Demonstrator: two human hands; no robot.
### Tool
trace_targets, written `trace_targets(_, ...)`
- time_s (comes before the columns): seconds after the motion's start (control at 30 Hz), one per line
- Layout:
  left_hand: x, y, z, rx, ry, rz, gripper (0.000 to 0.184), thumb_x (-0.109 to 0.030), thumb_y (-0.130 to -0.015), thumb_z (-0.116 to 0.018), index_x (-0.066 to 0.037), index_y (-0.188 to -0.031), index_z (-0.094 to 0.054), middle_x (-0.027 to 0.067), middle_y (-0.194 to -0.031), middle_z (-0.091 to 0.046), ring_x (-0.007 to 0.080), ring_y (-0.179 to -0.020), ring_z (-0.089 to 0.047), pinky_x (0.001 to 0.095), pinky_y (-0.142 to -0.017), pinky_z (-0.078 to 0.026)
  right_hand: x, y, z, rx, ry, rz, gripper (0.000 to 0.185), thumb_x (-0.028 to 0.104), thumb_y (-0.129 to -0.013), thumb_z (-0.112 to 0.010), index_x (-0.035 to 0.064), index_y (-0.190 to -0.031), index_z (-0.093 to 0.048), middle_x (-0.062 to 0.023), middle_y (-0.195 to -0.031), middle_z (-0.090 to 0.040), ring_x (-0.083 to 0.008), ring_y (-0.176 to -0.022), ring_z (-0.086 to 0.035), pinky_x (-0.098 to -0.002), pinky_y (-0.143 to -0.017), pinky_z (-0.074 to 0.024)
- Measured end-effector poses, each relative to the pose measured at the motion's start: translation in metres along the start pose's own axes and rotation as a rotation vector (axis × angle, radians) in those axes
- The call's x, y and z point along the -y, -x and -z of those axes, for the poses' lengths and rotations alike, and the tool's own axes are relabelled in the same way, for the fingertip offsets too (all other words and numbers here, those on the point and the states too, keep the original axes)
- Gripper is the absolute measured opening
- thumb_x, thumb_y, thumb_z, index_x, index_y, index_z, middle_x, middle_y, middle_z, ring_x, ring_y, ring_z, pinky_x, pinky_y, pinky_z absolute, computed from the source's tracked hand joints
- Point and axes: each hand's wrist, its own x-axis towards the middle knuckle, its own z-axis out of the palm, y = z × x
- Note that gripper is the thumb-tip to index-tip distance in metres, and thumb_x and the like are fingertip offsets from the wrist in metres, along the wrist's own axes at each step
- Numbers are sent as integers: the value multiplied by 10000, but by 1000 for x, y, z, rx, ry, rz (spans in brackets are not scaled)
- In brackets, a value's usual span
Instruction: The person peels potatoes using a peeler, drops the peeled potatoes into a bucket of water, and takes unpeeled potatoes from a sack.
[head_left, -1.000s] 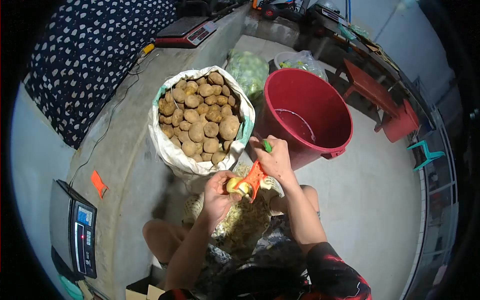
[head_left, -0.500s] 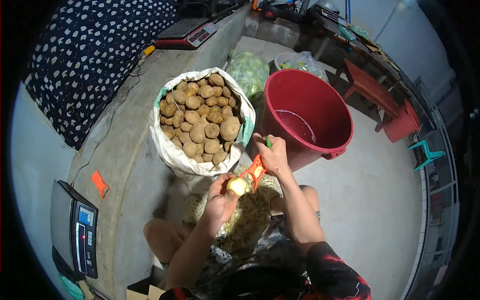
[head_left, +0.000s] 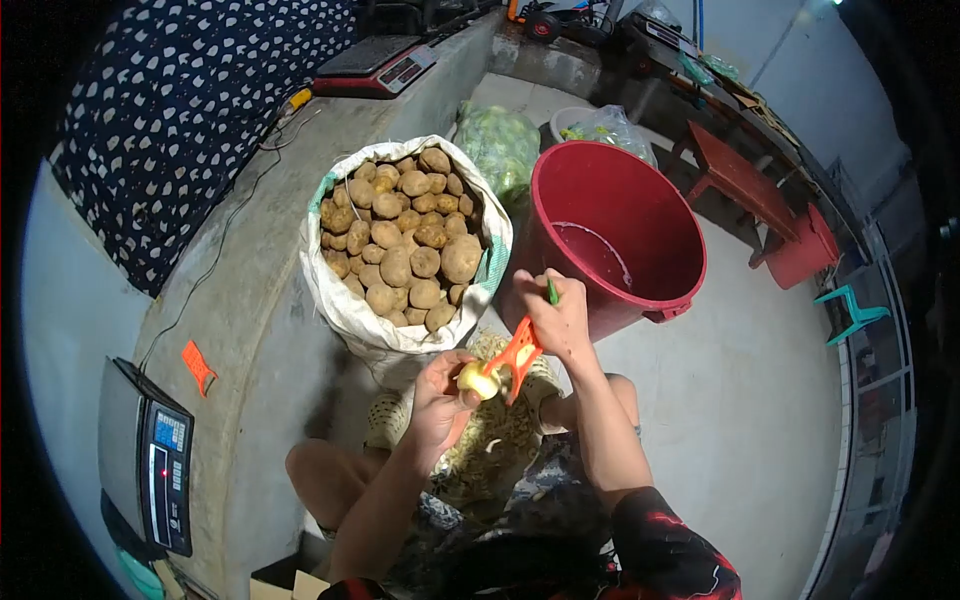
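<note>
A pale peeled potato [head_left: 478, 381] sits in my left hand [head_left: 440, 400], with the fingers curled around its left side. My right hand [head_left: 558, 318] grips an orange peeler [head_left: 518, 358], and the peeler's head meets the potato's upper right side. A bit of green [head_left: 552, 291] sticks out above my right fist. Below both hands, a heap of peelings [head_left: 485, 440] lies on the floor between my feet. Just beyond my left hand stands a white sack [head_left: 335, 290] full of unpeeled potatoes [head_left: 398, 265].
A large red tub [head_left: 590, 225] stands right of the sack. Behind them are a bag of green vegetables [head_left: 498, 145] and a basin. On the concrete ledge at left lie a second orange peeler [head_left: 198, 367], a digital scale [head_left: 165, 460] and a red scale [head_left: 375, 70]. A red bench [head_left: 738, 180] stands right.
The peeler has come down onto the potato, and my right hand has shifted slightly right and down. A strip of peel now shows in the air below the potato.
</note>
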Motion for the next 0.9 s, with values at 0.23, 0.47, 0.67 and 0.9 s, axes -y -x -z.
trace_targets(0.23, -1, 1, -3, 23, 26, 60, 521, -1, -715, -808, -3, -1152, -524, 88, -1072, -615, 171, -991, -611, 296, -873, -510, -20, -9, 0, -48, 53, -73, 383, 269, -822, -697, -51, -647, -580, -179, -570, -454, -232, -499, -441, -404, -509, -323)
trace_targets(0.47, -3, 4, -9, -18, -164, 43, 564, 68, -651, -823, -3, -1132, -536, 87, -1033, -630, 165, -938, -637, 275, -812, -549, -6, -3, 2, -3, 159, 106, 390, 299, -817, -693, -49, -667, -598, -198, -590, -486, -281, -517, -470, -411, -527, -360)
trace_targets(0.67, -2, 3, -6, -33, -233, 45, 572, 88, -631, -831, 3, -1117, -543, 76, -1008, -637, 161, -911, -645, 282, -802, -553, 18, 1, 14, 112, 46, 26, 296, 268, -795, -667, -13, -702, -659, -222, -586, -533, -334, -538, -489, -428, -554, -398)
trace_targets(0.9, -6, 4, -9, -2, -187, 46, 597, -118, -660, -877, 26, -1132, -540, 86, -1065, -636, 159, -950, -631, 273, -837, -522, -33, -15, 17, 125, 130, -232, 432, 378, -814, -672, -21, -653, -638, -219, -561, -569, -390, -554, -586, -458, -563, -454)
